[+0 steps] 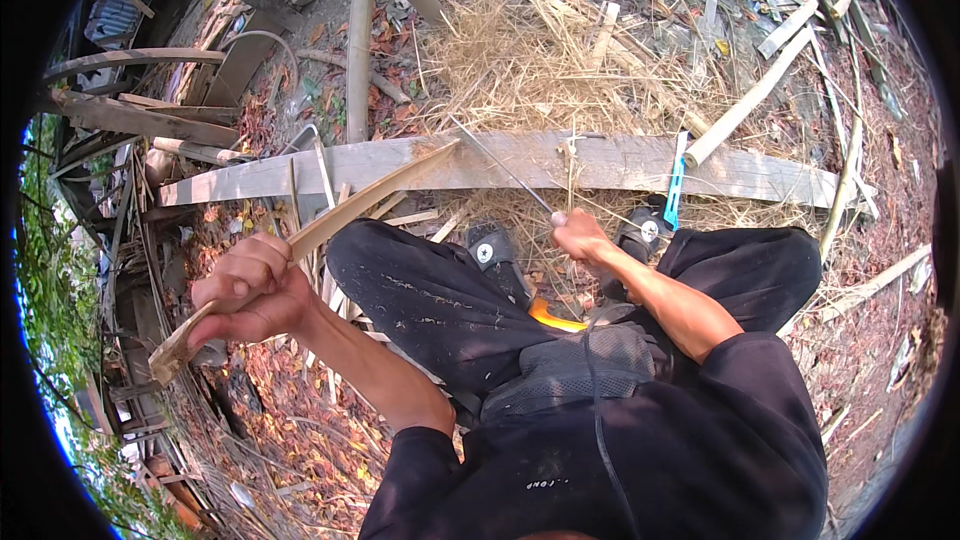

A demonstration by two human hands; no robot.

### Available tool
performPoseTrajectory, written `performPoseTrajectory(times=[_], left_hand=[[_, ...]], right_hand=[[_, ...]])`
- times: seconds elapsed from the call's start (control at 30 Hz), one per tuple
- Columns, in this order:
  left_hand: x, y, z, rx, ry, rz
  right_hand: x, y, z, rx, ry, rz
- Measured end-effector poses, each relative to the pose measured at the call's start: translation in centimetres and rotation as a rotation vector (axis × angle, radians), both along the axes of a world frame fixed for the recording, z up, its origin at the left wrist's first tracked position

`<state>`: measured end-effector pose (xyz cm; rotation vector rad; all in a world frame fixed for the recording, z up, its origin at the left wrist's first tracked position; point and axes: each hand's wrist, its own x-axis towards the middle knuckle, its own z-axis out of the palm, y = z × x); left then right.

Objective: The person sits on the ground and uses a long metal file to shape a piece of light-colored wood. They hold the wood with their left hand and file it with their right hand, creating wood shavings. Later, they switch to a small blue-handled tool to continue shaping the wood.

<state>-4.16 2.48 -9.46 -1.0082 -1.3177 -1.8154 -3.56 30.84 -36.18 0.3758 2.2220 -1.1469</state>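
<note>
My left hand (255, 290) is closed around the near part of a long, flat strip of split wood or bamboo (365, 202). The strip slants up and away to the right, its far tip over a grey plank (350, 168). In front of my body, my right hand (580, 235) grips a long thin metal blade (500, 162), which points away and to the left. The blade's tip lies just right of the strip's far end, apparently apart from it. Right of that hand, a light-blue cutter-like tool (675, 185) rests against the plank. A curved yellow-orange tool part (556, 317) lies between my legs.
Pale shavings (500, 50) heap up beyond the plank. A peeled pole (750, 100) slants to its right end, and an upright post (360, 60) stands behind it. Old timber (140, 120) is stacked at the left. My shoes (495, 250) sit close to the plank's near edge.
</note>
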Motion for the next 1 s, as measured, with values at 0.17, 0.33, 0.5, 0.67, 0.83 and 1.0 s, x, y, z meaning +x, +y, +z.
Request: performPoseTrajectory(times=[0.17, 0.33, 0.5, 0.67, 0.83, 1.0], left_hand=[[-0.1, 0.1, 0.2, -0.117, 0.068, -0.253], [-0.1, -0.1, 0.2, 0.072, -0.084, 0.007], [-0.9, 2.5, 2.5, 0.232, -0.256, 0.628], [-2.3, 5.3, 3.8, 0.42, -0.306, 0.989], [-1.5, 6.2, 3.1, 0.453, -0.269, 1.086], [-2.1, 5.9, 2.9, 0.578, -0.345, 1.183]], right_hand=[[0.4, 0.5, 4.5, -0.216, 0.333, 0.0], [2.4, -0.7, -0.7, -0.113, 0.211, 0.043], [1.8, -0.4, -2.0, -0.114, -0.063, 0.077], [2.3, 0.1, -1.3, -0.104, 0.084, -0.022], [0.4, -1.8, 6.5, -0.422, 0.62, 0.002], [1.7, -2.7, 6.3, -0.625, 0.646, -0.09]])
